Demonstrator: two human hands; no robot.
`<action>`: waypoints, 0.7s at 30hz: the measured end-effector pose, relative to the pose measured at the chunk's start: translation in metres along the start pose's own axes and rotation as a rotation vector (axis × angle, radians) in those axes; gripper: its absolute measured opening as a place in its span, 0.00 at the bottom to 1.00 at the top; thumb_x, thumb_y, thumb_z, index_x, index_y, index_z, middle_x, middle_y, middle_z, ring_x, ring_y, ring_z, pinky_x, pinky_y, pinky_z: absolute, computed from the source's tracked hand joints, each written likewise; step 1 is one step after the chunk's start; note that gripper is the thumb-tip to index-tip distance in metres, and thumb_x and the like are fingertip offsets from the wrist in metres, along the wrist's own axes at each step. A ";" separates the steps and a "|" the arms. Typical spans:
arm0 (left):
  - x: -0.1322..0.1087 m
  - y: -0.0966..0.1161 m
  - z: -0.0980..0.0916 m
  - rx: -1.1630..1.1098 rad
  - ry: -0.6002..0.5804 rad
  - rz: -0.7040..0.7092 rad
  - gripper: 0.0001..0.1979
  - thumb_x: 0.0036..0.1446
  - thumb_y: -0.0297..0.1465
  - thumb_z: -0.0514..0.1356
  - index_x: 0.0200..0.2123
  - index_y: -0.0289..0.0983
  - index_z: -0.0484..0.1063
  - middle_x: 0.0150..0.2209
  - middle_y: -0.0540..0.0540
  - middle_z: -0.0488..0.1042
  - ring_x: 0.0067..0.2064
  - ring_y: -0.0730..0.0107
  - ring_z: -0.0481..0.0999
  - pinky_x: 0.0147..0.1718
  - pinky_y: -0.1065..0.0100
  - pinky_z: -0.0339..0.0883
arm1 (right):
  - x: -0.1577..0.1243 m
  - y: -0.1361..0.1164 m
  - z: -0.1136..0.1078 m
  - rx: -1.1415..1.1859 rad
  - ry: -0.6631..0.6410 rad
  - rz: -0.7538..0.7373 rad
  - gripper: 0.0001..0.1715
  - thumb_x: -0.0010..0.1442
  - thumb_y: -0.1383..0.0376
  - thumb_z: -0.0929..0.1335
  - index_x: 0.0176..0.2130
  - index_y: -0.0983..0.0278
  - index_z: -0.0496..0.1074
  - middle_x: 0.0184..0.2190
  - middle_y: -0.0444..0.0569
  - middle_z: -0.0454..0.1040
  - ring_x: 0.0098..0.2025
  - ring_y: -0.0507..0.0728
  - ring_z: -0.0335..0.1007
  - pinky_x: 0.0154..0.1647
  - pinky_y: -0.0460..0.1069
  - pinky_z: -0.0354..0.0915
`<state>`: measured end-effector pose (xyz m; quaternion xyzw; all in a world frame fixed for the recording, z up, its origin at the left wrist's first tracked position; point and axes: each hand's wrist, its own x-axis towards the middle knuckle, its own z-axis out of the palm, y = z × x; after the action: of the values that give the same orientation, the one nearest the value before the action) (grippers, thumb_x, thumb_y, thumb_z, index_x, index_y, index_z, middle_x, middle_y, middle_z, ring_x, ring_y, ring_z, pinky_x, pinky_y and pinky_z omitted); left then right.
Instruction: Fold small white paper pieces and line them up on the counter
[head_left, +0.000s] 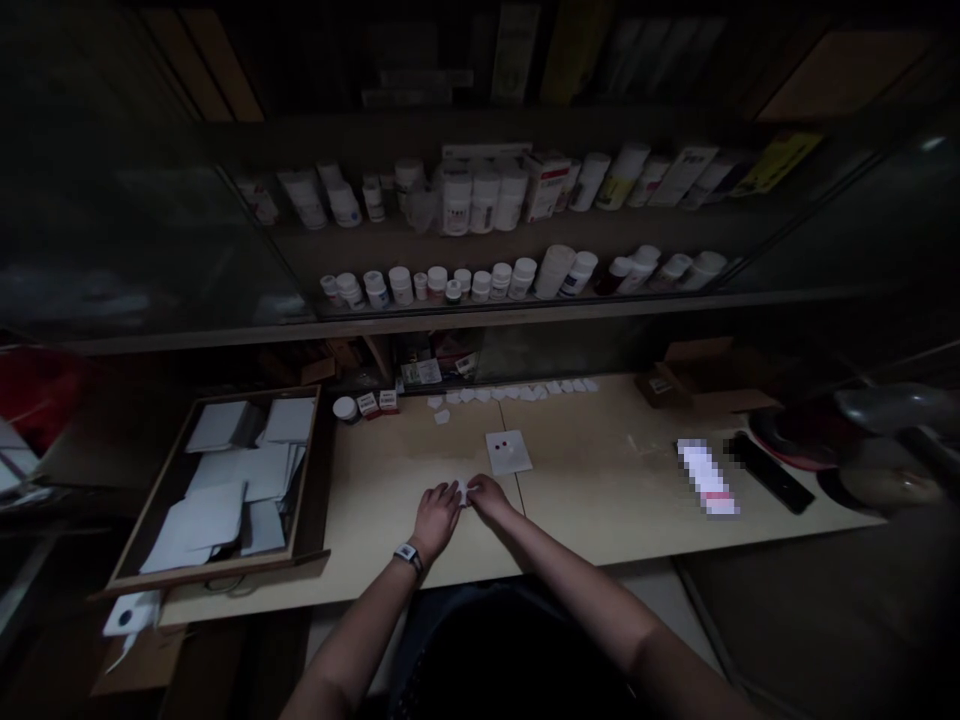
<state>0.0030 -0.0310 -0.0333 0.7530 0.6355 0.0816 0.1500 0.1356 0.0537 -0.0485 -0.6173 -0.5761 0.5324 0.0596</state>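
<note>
My left hand (437, 518), with a watch (408, 556) on the wrist, rests on the table with its fingers pressed on a small white paper packet (462, 492). From the other side my right hand (489, 496) pinches the same packet's edge. Just beyond my hands lies a flat square of white paper (510, 455) with a few small pills on it, dark red and pale. A row of small folded white packets (532, 393) runs along the table's back edge, and one lone packet (442, 416) sits slightly in front of it.
At left, a wooden drawer (315, 480) holds stacks of white paper. A white jar (345, 409) and small boxes (378, 403) stand beside it. Farther right are a cardboard box (701, 375), a phone with a blurred screen (707, 478) and a black object (772, 474). Bottle-filled shelves (480, 315) rise behind.
</note>
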 end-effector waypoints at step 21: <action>0.000 -0.009 0.017 0.010 0.043 0.005 0.17 0.64 0.31 0.50 0.54 0.43 0.67 0.58 0.44 0.66 0.62 0.51 0.58 0.60 0.40 0.42 | -0.004 0.001 0.004 0.239 -0.088 -0.066 0.07 0.47 0.74 0.63 0.29 0.66 0.69 0.19 0.42 0.71 0.20 0.51 0.67 0.23 0.44 0.62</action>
<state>-0.0001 -0.0314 -0.0521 0.7533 0.6371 0.0948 0.1326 0.1344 0.0474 -0.0487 -0.5627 -0.5306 0.6215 0.1248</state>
